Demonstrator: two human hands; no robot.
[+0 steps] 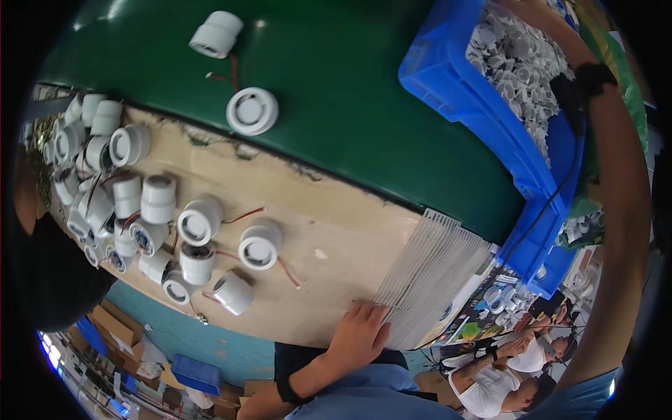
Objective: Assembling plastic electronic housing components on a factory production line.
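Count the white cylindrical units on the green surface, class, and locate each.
2. The upper unit is near the picture's top edge; the lower unit is below it, slightly right. Both are left of the blue crate, which could hide others.

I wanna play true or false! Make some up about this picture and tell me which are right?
1. The blue crate holds small whitish pieces. True.
2. The left hand is at the picture's top. False: it is low down, at the edge of the pale ribbed strips.
3. Two white cylinders are on the green surface. True.
4. The right hand is among the white cylinders. False: it is up by the blue crate, partly cut off.
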